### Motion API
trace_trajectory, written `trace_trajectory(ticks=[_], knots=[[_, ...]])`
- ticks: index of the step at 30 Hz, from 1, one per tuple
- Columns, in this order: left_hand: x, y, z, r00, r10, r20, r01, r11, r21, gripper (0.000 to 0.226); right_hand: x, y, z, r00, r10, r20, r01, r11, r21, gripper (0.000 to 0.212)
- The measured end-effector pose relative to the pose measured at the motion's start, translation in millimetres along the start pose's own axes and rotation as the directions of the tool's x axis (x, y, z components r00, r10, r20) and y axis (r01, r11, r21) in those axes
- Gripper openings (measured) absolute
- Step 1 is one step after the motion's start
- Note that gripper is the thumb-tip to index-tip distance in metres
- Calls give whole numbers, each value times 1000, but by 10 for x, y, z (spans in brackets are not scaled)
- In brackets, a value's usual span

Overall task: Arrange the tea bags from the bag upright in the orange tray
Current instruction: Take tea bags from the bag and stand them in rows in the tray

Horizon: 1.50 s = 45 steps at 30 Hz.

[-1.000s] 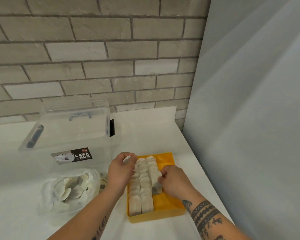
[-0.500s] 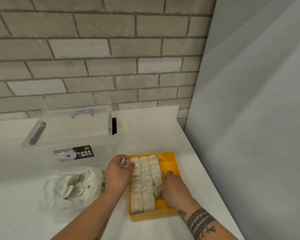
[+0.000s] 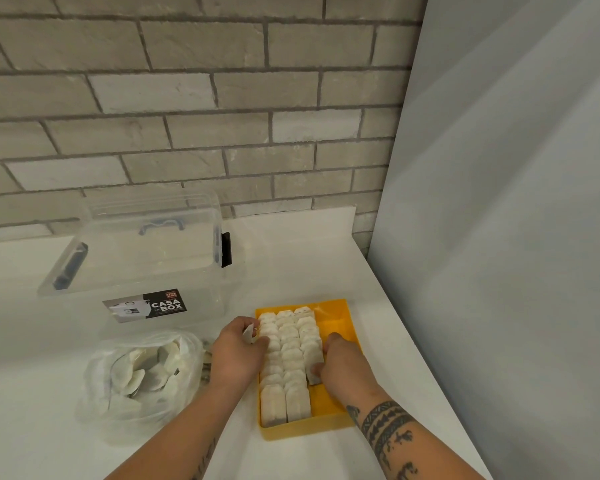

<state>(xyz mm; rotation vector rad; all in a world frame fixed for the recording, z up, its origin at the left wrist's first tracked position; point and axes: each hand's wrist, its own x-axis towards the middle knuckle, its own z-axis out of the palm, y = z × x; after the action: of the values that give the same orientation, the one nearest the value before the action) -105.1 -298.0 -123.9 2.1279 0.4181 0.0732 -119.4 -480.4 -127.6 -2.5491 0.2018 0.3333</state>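
An orange tray (image 3: 340, 315) lies on the white counter and holds three rows of pale tea bags (image 3: 289, 344) standing upright. My right hand (image 3: 343, 363) is inside the tray on its right side and pinches a tea bag (image 3: 313, 365) at the near end of the third row. My left hand (image 3: 234, 351) rests against the tray's left edge and grips a small white tea bag (image 3: 248, 333) between its fingers. A clear plastic bag (image 3: 142, 375) with several loose tea bags lies to the left of the tray.
A clear lidded storage box (image 3: 142, 258) with a black label stands behind the plastic bag. A brick wall runs along the back, and a grey panel (image 3: 499, 237) closes off the counter on the right, close to the tray.
My right hand has moved down and toward me along the third row with its tea bag. My left hand has stayed at the tray's left edge. The view has tilted slightly.
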Motion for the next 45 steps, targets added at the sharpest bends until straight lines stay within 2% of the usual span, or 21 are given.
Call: trace_trajectory(ticks=[10,17,21,24,28,32,34,36,40,43,45], knots=[[-13,19,-17,1000,-12,-7,12,999,-51,28,-22,-15,6,1000,9,-24,-8,999,41,39],[24,122,-86,997,-8,-80,-17,951,-308,24,-57,-32,-55,999,-13,-41,14,1000,26,40],[-18,230,-72,998,51,34,-28,866,-499,27,-93,-79,-209,993,-72,-99,82,992,100,37],[-116,319,-50,975,146,168,-31,835,-549,31,-93,-143,-355,968,-179,-176,216,952,216,27],[-179,386,-8,908,233,349,-38,873,-486,41,-105,-224,-519,945,-256,-202,319,854,410,20],[-252,478,23,848,295,441,-81,894,-442,44,-89,-209,-569,934,-311,-176,355,858,370,3],[-242,482,32,860,286,422,-109,911,-397,32,-92,-187,-592,933,-294,-206,353,859,372,11],[-233,465,18,883,282,375,-158,931,-328,12,-96,-157,-631,933,-284,-220,350,854,385,15],[-221,434,34,908,247,337,-154,947,-281,8,-111,-108,-653,931,-344,-121,364,857,365,3],[-224,423,51,900,242,364,-151,954,-260,4,-104,-91,-652,930,-358,-85,366,881,300,3],[-205,375,51,920,242,307,-193,964,-181,13,-93,-72,-677,945,-321,-56,325,918,225,7]])
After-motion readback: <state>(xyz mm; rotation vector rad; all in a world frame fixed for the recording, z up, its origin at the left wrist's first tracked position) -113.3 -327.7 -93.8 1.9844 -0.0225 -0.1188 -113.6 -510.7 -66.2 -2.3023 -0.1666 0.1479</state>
